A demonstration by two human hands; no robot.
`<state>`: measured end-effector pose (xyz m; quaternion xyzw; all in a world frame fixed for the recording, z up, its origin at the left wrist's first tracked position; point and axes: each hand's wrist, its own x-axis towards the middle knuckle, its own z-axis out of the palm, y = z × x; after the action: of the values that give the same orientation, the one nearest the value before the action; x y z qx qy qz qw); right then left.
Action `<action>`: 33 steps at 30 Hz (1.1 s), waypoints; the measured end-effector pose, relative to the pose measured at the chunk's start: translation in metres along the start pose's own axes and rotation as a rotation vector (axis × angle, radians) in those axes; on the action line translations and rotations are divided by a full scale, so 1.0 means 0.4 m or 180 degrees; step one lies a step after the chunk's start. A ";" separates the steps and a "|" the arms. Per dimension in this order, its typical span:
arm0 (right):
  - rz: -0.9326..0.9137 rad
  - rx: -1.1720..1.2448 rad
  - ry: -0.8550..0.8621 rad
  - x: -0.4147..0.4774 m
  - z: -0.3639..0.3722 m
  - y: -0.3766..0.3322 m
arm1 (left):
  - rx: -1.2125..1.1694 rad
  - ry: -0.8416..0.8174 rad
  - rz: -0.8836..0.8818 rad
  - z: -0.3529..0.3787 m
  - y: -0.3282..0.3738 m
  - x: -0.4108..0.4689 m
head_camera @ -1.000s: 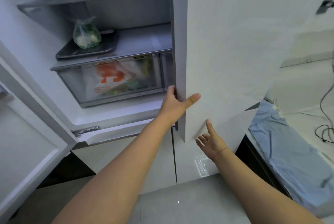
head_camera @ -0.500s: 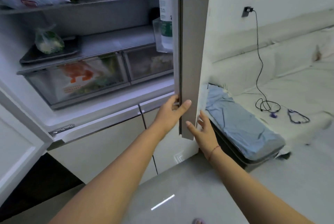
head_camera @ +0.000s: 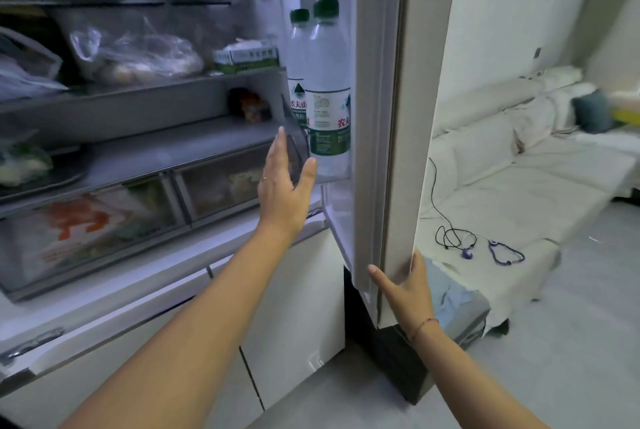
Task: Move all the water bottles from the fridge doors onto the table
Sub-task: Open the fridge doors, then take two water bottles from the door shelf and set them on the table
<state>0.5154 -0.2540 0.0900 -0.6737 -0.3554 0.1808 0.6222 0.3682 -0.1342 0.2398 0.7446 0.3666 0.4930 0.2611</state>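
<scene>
- Two green-capped bottles stand upright at centre frame, close side by side in the bin (head_camera: 333, 178) of the open door (head_camera: 388, 117): the front bottle (head_camera: 329, 89) and, just left of it, the back bottle (head_camera: 296, 58).
- The left hand (head_camera: 285, 183) is released, with fingers straight and thumb spread. It sits right at the bin's dark front wall, below the labels. I cannot tell whether the thumb touches the front bottle.
- The right hand (head_camera: 405, 286), low and right of centre, grasps nothing. Its thumb lies on the door's inner face and its fingers lie straight against the outer face, steadying the bottom corner.
- The step in hand, as I judge it, is reaching for the first bottle. Raise the left hand above the bin wall and wrap it round the labelled waist of the front bottle (the neck is slimmer but gives less hold on a full, probably cold bottle).
- Lift straight up until the base clears the wall, then draw the bottle out leftward. Tilting it early would likely knock its neighbour.
- Leave the right hand bracing so the door does not swing during the pull.
- The table is out of view, and both bottles have yet to be carried to it.
</scene>
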 end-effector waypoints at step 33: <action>0.0500 -0.0093 0.0152 0.457 -0.425 0.092 | 0.1863 -0.0767 0.1062 0.425 0.201 0.139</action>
<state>0.7660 -0.2453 0.1180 -0.7126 -0.2890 0.2077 0.6046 0.5624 -0.1420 0.2663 0.8902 0.3321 0.3117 -0.0060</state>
